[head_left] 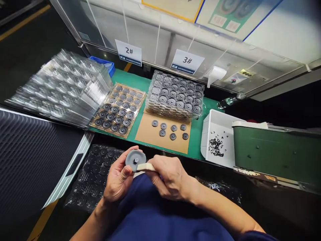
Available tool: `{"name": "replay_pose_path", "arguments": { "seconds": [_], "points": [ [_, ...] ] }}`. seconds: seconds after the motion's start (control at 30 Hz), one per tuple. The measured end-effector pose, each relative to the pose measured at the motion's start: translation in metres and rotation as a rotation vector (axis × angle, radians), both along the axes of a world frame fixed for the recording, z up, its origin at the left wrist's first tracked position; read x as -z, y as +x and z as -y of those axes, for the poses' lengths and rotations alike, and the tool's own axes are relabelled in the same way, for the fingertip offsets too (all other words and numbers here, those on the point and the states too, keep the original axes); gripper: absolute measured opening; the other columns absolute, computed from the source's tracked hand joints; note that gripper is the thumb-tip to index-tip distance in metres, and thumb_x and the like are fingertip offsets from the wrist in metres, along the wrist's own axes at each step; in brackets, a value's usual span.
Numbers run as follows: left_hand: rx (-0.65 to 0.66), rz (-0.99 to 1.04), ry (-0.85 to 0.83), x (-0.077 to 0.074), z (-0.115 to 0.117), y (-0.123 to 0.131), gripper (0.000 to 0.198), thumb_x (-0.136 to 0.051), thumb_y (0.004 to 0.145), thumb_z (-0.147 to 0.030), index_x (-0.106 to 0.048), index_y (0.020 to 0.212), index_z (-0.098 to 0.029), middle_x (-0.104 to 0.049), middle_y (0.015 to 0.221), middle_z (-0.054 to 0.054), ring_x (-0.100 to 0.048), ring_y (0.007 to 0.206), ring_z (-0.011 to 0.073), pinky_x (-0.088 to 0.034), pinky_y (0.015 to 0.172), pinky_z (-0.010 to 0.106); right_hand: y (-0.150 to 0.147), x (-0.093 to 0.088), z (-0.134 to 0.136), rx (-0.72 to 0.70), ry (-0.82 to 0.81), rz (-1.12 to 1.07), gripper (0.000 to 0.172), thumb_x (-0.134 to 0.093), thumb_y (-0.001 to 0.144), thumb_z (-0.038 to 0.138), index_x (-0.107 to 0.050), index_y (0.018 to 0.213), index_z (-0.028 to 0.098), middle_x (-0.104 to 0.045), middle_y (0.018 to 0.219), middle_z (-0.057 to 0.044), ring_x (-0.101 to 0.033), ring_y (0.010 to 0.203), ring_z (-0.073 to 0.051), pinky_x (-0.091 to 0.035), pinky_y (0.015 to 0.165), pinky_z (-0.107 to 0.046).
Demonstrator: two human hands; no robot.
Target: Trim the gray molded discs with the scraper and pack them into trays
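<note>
My left hand (119,179) grips a round grey disc (131,158) by its edge, its face with a central hub turned upward. In my right hand (170,175) is a flat cream-coloured tool (146,167), its tip touching the disc near the hub. Beyond my hands, several small grey discs (173,128) lie on a brown cardboard sheet (147,134). A clear tray of dark discs (120,119) rests to the left of the cardboard, and a stack of filled clear trays (175,97) stands behind it.
Tall stacked clear trays (57,87) stand at the left, near a blue basket (112,69). A white bin (225,121) with small black pieces is on the right, beside a green surface (276,147). Below the table's left part lie bagged discs (94,174).
</note>
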State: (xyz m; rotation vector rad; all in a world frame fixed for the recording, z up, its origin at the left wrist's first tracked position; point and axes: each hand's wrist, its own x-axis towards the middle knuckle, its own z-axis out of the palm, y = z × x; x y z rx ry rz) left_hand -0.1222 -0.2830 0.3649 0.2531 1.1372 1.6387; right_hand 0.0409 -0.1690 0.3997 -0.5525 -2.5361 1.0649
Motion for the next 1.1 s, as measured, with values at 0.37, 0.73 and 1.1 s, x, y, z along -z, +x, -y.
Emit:
{"name": "replay_pose_path", "arguments": {
  "seconds": [0.37, 0.73, 1.1],
  "points": [
    [-0.001, 0.142, -0.123, -0.014, -0.039, 0.055, 0.05, -0.083, 0.079, -0.054, -0.08, 0.116, -0.021, -0.08, 0.105, 0.012, -0.075, 0.09, 0.0245, -0.064, 0.08, 0.031, 0.053, -0.008, -0.046, 0.085, 0.089, -0.052, 0.022, -0.047, 0.104, 0.026, -0.057, 0.085, 0.021, -0.053, 0.076, -0.001, -0.047, 0.068, -0.014, -0.032, 0.062, -0.029],
    [-0.028, 0.218, -0.212, -0.032, -0.072, 0.101, 0.047, -0.087, 0.077, -0.046, -0.081, 0.113, -0.017, -0.08, 0.105, 0.012, -0.074, 0.087, 0.0224, -0.065, 0.077, 0.031, 0.103, -0.003, -0.078, 0.007, 0.068, -0.053, 0.015, -0.051, 0.097, 0.025, -0.053, 0.083, 0.019, -0.049, 0.078, 0.001, -0.041, 0.065, -0.012, -0.025, 0.059, -0.029],
    [0.03, 0.132, -0.142, -0.035, -0.071, 0.097, 0.04, -0.088, 0.077, -0.046, -0.084, 0.096, -0.012, -0.081, 0.096, 0.015, -0.076, 0.087, 0.0258, -0.065, 0.08, 0.033, 0.102, 0.005, -0.062, 0.001, 0.096, -0.118, 0.015, -0.05, 0.097, 0.025, -0.059, 0.087, 0.019, -0.05, 0.079, 0.001, -0.042, 0.066, -0.012, -0.026, 0.059, -0.028]
  ]
}}
